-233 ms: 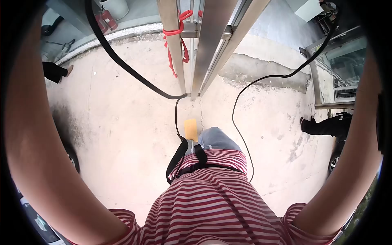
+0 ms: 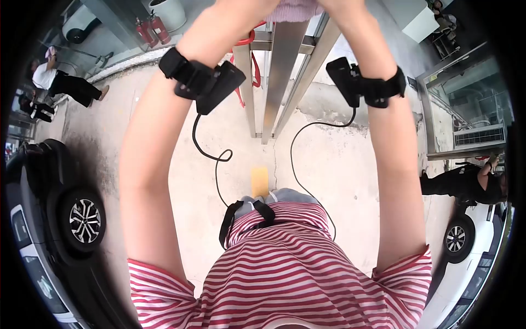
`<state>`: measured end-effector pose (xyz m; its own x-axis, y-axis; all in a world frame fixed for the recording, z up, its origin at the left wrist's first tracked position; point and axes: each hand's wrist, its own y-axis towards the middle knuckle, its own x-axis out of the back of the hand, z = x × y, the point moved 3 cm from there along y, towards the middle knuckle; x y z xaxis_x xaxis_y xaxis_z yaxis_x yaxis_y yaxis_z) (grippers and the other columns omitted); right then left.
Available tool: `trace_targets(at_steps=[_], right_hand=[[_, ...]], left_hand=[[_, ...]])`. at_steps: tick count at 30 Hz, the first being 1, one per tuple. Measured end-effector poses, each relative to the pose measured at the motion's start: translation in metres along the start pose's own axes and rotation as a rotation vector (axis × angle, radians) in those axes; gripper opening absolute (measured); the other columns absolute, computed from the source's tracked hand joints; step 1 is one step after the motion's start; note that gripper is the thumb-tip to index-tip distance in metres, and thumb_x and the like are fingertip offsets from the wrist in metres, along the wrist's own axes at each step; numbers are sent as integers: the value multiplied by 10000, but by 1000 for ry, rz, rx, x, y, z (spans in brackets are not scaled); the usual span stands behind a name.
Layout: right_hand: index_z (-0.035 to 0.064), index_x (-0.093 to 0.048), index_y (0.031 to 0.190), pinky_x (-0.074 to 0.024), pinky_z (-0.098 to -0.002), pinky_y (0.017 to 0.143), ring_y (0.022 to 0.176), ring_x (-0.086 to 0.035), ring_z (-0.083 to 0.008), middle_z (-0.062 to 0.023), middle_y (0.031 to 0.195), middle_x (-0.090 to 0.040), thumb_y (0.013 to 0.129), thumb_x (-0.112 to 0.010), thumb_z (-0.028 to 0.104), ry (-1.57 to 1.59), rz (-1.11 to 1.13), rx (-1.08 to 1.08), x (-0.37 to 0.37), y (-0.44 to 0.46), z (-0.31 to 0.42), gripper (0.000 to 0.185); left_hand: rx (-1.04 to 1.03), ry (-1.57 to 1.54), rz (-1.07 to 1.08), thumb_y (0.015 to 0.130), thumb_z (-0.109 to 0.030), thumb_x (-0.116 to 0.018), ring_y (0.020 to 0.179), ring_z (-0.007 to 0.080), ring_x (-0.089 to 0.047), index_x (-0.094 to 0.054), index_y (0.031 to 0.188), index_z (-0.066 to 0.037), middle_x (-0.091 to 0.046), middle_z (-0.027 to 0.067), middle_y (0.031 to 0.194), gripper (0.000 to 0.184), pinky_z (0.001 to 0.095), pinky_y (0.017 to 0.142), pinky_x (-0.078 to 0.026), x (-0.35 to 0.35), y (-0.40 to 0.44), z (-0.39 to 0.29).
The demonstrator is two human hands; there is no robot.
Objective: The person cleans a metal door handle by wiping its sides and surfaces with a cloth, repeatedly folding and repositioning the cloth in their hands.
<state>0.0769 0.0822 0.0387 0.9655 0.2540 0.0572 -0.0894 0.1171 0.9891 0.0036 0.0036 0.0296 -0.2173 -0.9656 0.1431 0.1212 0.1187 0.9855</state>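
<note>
A lilac ribbed cloth (image 2: 294, 12) spans between my two raised hands at the top edge, in front of a metal frame (image 2: 282, 60). My left hand (image 2: 255, 6) grips its left side and my right hand (image 2: 341, 6) its right side. Most of the fingers are cut off by the view. Each forearm wears a black strap with a box, one on the left wrist (image 2: 205, 82) and one on the right wrist (image 2: 364, 85), with thin black cables hanging down. A red strap (image 2: 256, 71) is tied around the frame's left post.
A yellow object (image 2: 259, 181) shows on the pale concrete floor near my feet. A dark car (image 2: 60, 208) stands at left, a white car (image 2: 471, 247) at right. One person (image 2: 71, 82) is at far left, another (image 2: 466, 181) at right. Red fire extinguishers (image 2: 159, 28) stand beside a white bucket (image 2: 169, 13).
Both arms have swung inward from the sides of the view to the top centre. My hands and the lilac cloth have come into view in front of the metal frame.
</note>
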Motion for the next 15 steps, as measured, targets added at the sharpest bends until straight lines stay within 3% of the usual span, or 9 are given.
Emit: trace_targets(at_steps=[2, 4, 5, 6, 9, 12, 13, 15], right_hand=[[-18, -197, 1415, -404, -399, 942, 1199, -465, -372, -263, 1397, -332, 927, -545, 171, -180, 19, -52, -12, -108, -36, 629], [108, -321, 1424, -432, -415, 977, 1265, -418, -388, -175, 1457, -305, 836, -577, 19, -35, 52, -265, -15, -181, -37, 648], [96, -380, 1387, -445, -412, 955, 1233, -452, -369, -169, 1430, -349, 828, -588, 19, -42, 61, -295, -13, -200, -38, 601], [85, -439, 1349, -459, -408, 934, 1202, -487, -350, -164, 1404, -393, 820, -599, 19, -39, 40, -247, 8, -202, 17, 557], [71, -546, 1233, -481, -393, 872, 1125, -543, -323, -136, 1306, -488, 806, -633, 44, -20, 245, -404, 43, -236, 28, 437], [67, -588, 1139, -484, -378, 819, 1022, -569, -316, -95, 1164, -531, 788, -675, 85, 72, 548, -584, 68, -283, 39, 363], [52, -607, 1046, -480, -370, 810, 984, -566, -305, -92, 1084, -524, 764, -701, 106, 73, 642, -643, 77, -293, 45, 301], [32, -626, 912, -471, -361, 805, 944, -557, -289, -89, 987, -508, 727, -744, 145, 71, 819, -682, 94, -308, 64, 247]], left_hand=[[365, -46, 181, 995, -293, -388, 1156, 434, -504, -336, 1399, -51, -453, 286, 1314, 474, 435, 937, -443, -26, -102, -2], [443, -14, 297, 870, -64, -591, 1219, 356, -483, -450, 1327, -139, -352, 192, 1444, 485, 349, 901, -495, -33, -180, -11], [478, -21, 295, 850, -40, -600, 1219, 356, -480, -449, 1327, -131, -376, 190, 1427, 509, 361, 909, -491, -35, -203, -13], [455, -12, 234, 830, -16, -608, 1219, 356, -477, -449, 1327, -122, -400, 188, 1411, 532, 374, 917, -487, 5, -203, -54], [642, -53, 326, 766, 13, -667, 1072, 297, -557, -457, 1330, -94, -547, 148, 1180, 611, 338, 885, -475, 24, -227, -78], [738, -8, 670, 697, 20, -699, 895, 256, -548, -515, 1288, -108, -515, 106, 958, 633, 344, 806, -463, 47, -240, -105], [789, -138, 678, 651, 25, -711, 853, 241, -508, -577, 1205, -107, -458, 83, 886, 585, 366, 774, -435, 50, -257, -112], [798, -146, 807, 664, -4, -734, 917, 249, -502, -607, 1118, -95, -452, 80, 921, 480, 377, 817, -437, 68, -286, -135]])
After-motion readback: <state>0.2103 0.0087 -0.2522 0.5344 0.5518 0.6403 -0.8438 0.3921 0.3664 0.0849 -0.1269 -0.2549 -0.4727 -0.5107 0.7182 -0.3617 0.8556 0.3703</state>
